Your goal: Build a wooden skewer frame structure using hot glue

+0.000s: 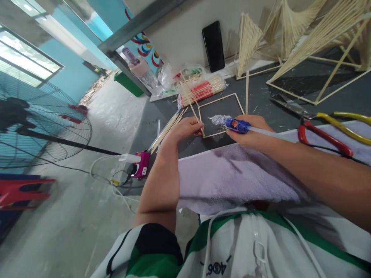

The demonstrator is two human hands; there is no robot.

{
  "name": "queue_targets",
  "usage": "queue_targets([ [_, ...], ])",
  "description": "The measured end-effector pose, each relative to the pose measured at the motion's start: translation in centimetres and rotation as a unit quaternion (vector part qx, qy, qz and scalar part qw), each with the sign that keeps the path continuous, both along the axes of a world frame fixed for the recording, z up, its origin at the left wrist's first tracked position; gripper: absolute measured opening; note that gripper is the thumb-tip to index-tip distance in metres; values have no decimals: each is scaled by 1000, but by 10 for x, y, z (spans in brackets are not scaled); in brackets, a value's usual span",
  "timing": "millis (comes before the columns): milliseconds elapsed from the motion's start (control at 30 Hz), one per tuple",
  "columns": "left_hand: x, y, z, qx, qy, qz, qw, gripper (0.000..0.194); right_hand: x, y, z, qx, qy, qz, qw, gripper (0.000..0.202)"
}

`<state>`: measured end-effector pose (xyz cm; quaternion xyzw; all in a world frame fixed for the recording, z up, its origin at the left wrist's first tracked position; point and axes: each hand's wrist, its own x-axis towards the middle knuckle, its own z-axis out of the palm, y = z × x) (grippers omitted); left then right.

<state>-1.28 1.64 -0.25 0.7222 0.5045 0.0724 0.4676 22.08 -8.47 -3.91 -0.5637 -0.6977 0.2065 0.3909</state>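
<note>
My left hand (pixel 188 128) is closed at the near left corner of a square frame of thin wooden sticks (pixel 217 100), its fingertips pinching a slanting bamboo stick (pixel 189 96) there. My right hand (pixel 256 133) is wrapped round a blue hot glue gun (pixel 238 126), with a clear glue stick (pixel 268 133) running out of its back. Whitish glue strands coat the gun's front, and its nozzle points left over the frame. Another stick (pixel 247 92) stands upright near the frame's right side. The frame's near right corner is hidden behind the gun and hand.
Behind the frame lies a red-labelled pack of sticks (pixel 199 92). A black phone (pixel 213 46) leans on the wall. Fan-like stick structures (pixel 315 54) stand at right, near yellow-handled scissors (pixel 342 121) and red-handled pliers (pixel 324 139). A pink power socket (pixel 142 165) sits at the left edge.
</note>
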Motion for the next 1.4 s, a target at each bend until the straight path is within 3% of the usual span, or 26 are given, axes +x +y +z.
queue_targets([
  [1400,2,-2,0,-5,-8,4,1000,21,0,-1,-2,11,-2,3,1000,15],
])
